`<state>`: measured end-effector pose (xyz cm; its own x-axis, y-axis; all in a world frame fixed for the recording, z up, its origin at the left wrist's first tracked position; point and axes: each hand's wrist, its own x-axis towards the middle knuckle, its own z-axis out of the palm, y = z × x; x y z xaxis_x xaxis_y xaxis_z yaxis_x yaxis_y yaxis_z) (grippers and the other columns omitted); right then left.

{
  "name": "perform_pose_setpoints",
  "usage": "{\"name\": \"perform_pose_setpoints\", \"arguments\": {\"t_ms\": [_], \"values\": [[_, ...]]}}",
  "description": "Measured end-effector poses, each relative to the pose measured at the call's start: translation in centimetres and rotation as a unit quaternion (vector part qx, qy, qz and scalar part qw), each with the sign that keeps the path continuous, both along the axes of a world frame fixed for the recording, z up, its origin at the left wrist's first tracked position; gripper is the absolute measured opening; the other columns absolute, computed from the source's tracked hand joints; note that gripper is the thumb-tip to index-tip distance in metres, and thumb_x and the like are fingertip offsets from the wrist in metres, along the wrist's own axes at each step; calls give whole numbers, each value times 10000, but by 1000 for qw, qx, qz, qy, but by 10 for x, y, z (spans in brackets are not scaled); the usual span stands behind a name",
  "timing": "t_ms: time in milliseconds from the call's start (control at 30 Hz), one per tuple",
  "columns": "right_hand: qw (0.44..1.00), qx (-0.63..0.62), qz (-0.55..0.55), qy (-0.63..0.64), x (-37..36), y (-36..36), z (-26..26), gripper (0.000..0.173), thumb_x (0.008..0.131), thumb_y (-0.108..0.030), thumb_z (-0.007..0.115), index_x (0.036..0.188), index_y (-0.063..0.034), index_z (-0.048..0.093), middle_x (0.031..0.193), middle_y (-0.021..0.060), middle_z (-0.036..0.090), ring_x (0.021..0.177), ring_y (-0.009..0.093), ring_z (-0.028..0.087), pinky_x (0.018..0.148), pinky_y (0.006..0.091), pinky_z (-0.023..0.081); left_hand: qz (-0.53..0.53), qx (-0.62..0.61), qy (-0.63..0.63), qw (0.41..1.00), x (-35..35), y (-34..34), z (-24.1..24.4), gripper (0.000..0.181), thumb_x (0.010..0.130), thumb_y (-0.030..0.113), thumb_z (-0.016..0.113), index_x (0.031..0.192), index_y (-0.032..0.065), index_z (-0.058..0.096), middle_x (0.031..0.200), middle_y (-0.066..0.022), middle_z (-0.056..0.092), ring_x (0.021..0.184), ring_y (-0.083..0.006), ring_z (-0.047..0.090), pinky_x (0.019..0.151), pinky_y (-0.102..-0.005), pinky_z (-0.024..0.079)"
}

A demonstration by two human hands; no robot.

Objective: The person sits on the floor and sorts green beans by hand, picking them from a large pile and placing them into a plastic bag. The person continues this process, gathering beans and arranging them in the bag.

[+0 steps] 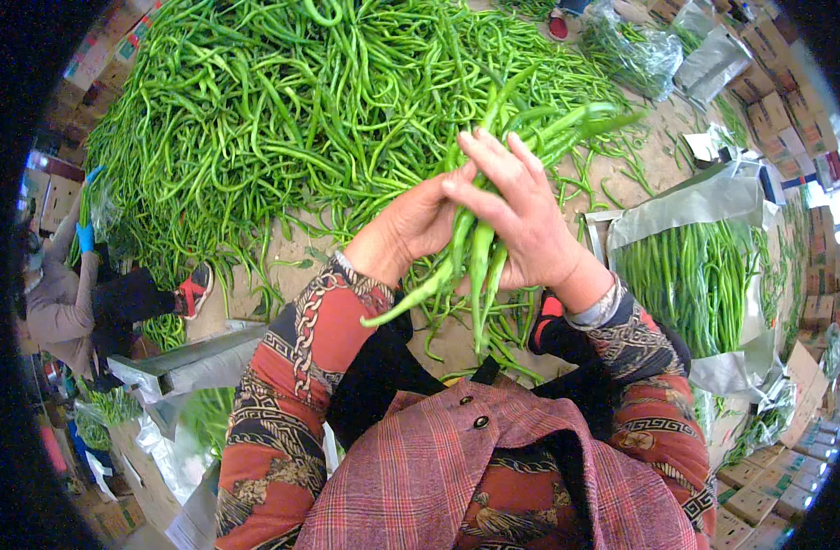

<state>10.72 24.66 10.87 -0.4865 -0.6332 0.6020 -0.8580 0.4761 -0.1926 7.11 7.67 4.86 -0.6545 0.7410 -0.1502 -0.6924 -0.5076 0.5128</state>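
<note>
Between my two hands is a bunch of long green chili peppers (480, 258), with tips pointing down towards me and more ends fanning out to the upper right. My left hand (420, 218) grips the bunch from the left side, its fingers partly hidden behind the peppers and my other hand. My right hand (520, 206) lies over the bunch from the right, fingers stretched across it and touching the left hand. Beyond them spreads a large heap of green chili peppers (275, 124) on the floor.
To my right stands a lined box of neatly laid peppers (688, 282). Another lined box (207, 357) is at lower left. A co-worker in blue gloves (85, 237) sits at far left. Stacked cartons (798, 117) line the right side; a plastic bag of peppers (630, 51) lies upper right.
</note>
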Motion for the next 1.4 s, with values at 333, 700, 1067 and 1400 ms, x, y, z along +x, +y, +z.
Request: {"name": "perform_pose_setpoints", "arguments": {"t_ms": [333,700,1067,1400], "values": [[995,42,-93,-22,37,24,14,651,729,-96,629,1355,-185,473,1434,187,366,1325,374,366,1099,489,285,132,-38,105,985,13,20,30,332,795,93,645,1118,18,624,1075,-50,651,1021,-148,584,932,-305,439],[983,-90,-155,47,41,43,-4,415,723,67,577,1097,-100,643,1118,140,609,1073,341,589,919,419,490,65,-31,103,992,6,46,26,326,822,89,616,1131,-14,599,1058,-88,656,934,-181,643,862,-307,521],[935,-310,-65,-159,41,44,15,299,715,141,494,857,-36,688,1258,165,526,1259,327,461,1028,429,416,156,-53,139,976,14,62,30,340,757,82,648,1089,13,626,1038,-76,658,944,-192,620,904,-331,473],[740,-545,-272,-284,11,40,-9,478,747,-144,752,1108,63,517,888,62,599,724,105,530,689,236,467,167,-113,265,943,20,78,33,481,726,12,642,1193,48,531,1084,-26,608,989,-145,576,883,-298,456]]}}
